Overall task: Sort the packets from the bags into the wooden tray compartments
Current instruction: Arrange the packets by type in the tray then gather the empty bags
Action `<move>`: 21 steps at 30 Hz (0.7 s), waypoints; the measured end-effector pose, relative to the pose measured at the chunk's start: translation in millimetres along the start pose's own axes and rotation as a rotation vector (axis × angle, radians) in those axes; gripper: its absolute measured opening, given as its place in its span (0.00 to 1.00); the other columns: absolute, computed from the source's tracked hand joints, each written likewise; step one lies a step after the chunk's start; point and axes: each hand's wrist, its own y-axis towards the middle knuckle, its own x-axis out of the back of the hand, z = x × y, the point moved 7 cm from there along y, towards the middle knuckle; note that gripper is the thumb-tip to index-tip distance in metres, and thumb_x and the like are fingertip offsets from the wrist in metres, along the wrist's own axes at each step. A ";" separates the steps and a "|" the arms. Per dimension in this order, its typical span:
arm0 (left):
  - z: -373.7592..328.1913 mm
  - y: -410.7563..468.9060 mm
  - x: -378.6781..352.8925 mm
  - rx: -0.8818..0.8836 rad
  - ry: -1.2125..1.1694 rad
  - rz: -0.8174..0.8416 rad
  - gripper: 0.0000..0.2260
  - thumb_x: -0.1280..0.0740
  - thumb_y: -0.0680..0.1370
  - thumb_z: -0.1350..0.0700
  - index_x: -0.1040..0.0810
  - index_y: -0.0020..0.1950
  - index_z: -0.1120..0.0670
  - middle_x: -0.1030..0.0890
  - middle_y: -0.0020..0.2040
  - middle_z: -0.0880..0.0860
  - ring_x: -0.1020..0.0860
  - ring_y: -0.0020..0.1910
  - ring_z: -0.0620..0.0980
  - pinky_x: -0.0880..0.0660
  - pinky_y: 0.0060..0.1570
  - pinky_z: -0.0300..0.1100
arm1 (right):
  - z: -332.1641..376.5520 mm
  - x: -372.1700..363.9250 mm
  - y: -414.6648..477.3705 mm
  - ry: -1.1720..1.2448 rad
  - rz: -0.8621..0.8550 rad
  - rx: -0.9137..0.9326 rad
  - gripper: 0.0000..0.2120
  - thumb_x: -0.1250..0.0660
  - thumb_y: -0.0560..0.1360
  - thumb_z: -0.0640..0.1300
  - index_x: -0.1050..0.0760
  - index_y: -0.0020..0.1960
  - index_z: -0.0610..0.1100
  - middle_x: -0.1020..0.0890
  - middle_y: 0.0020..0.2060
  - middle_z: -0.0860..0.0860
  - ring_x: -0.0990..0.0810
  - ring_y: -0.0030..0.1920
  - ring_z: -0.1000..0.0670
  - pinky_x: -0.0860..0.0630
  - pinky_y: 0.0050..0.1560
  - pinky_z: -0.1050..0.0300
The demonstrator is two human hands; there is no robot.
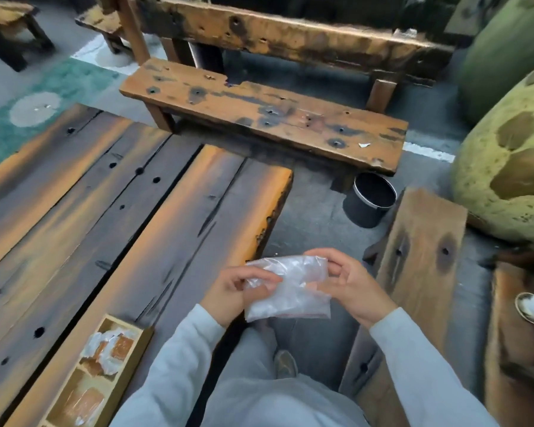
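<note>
A clear plastic bag (pixel 290 288) hangs in front of me, held off the table's right edge above my lap. My left hand (pixel 235 292) pinches its left side and my right hand (pixel 349 282) grips its upper right corner. What the bag holds is blurred. The wooden tray (pixel 136 359) lies on the table at the lower left, with orange packets (pixel 111 352) in clear wrap in its top compartment and another orange packet (pixel 80 402) in a lower one.
A dark plank table (pixel 105 226) fills the left. A low wooden bench (pixel 259 115) stands ahead, a black round bin (pixel 372 198) on the floor, a plank seat (pixel 420 266) at right, large green-yellow sculptures (pixel 512 167) far right.
</note>
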 end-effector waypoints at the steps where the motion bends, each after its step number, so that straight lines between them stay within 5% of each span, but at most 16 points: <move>1: -0.2 9.2 -5.1 0.014 -0.027 0.001 0.07 0.24 0.69 0.64 0.11 0.45 0.55 0.13 0.47 0.52 0.17 0.51 0.49 0.22 0.56 0.48 | 3.3 10.3 0.2 0.021 -0.042 0.010 0.24 0.24 0.70 0.29 0.20 0.59 0.49 0.14 0.53 0.45 0.13 0.48 0.46 0.16 0.47 0.52; 4: -1.1 46.3 -26.7 0.070 -0.095 0.067 0.10 0.23 0.66 0.58 0.11 0.47 0.53 0.13 0.51 0.54 0.17 0.56 0.53 0.25 0.65 0.54 | 12.4 45.3 5.8 0.081 -0.165 0.033 0.26 0.24 0.70 0.28 0.24 0.59 0.51 0.15 0.53 0.43 0.13 0.48 0.43 0.15 0.49 0.46; 9: -17.8 118.5 -58.6 0.142 -0.219 0.144 0.10 0.28 0.72 0.68 0.12 0.49 0.57 0.14 0.54 0.60 0.20 0.61 0.63 0.27 0.67 0.58 | 32.4 98.4 30.3 0.064 -0.341 0.096 0.16 0.24 0.70 0.31 0.24 0.51 0.46 0.17 0.52 0.45 0.14 0.51 0.46 0.18 0.51 0.45; 16: -68.0 222.3 -70.0 0.042 -0.039 0.242 0.14 0.25 0.72 0.66 0.14 0.55 0.52 0.15 0.58 0.47 0.20 0.62 0.45 0.23 0.62 0.41 | 80.2 139.9 94.3 -0.025 -0.460 0.073 0.15 0.31 0.78 0.34 0.13 0.53 0.52 0.13 0.53 0.59 0.17 0.57 0.58 0.22 0.56 0.64; 21: -85.4 292.2 -65.4 0.055 -0.033 0.278 0.20 0.23 0.69 0.69 0.14 0.55 0.50 0.14 0.55 0.45 0.18 0.58 0.40 0.21 0.51 0.34 | 87.8 156.3 150.2 0.104 -0.459 -0.088 0.10 0.32 0.80 0.50 0.15 0.56 0.48 0.13 0.57 0.48 0.16 0.60 0.43 0.20 0.63 0.41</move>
